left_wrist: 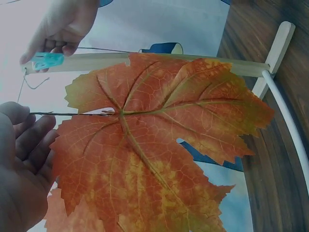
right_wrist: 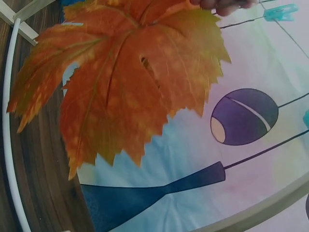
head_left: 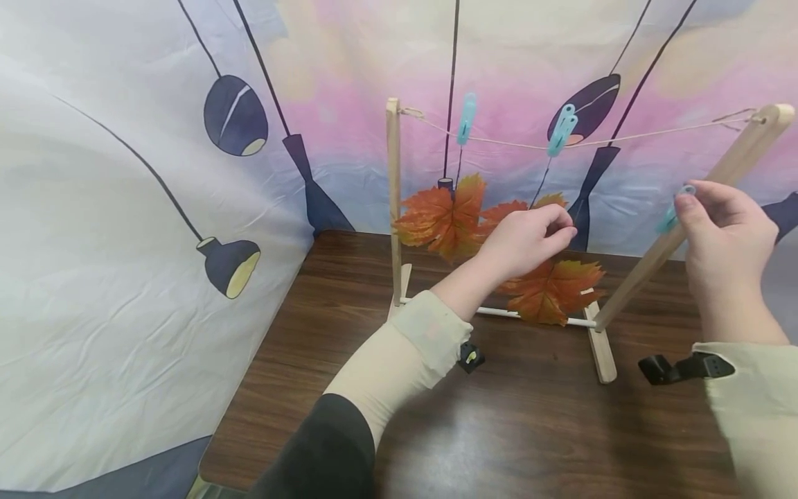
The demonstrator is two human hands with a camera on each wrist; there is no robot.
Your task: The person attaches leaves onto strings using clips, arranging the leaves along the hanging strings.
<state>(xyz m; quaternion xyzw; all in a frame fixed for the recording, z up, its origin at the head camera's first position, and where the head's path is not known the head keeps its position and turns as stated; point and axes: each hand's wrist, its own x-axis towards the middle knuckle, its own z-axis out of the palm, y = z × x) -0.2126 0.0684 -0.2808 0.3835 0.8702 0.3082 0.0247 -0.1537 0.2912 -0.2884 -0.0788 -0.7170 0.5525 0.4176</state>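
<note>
My left hand [head_left: 526, 239] pinches the dark stem [left_wrist: 72, 114] of an artificial orange maple leaf [head_left: 551, 294] between thumb and fingers. The leaf dangles below the string [head_left: 654, 134] of a wooden frame, its veins clear in the left wrist view. Beside the frame's right post, my right hand [head_left: 729, 235] holds a light-blue clothespin [head_left: 668, 219] between thumb and fingers; whether its jaws are spread cannot be told. Two more clothespins, a left one [head_left: 466, 119] and a middle one [head_left: 563, 132], grip the string. From them hang a leaf [head_left: 442, 218] and another leaf [head_left: 499, 213], partly behind my left hand.
The frame has a left post [head_left: 394, 201], a slanting right post [head_left: 692, 215], wooden feet [head_left: 601, 353] and a white lower rod [head_left: 499, 312]. It stands on a dark wood-grain table [head_left: 530, 416]. Behind hangs a cloth backdrop [head_left: 349, 83] printed with lamps.
</note>
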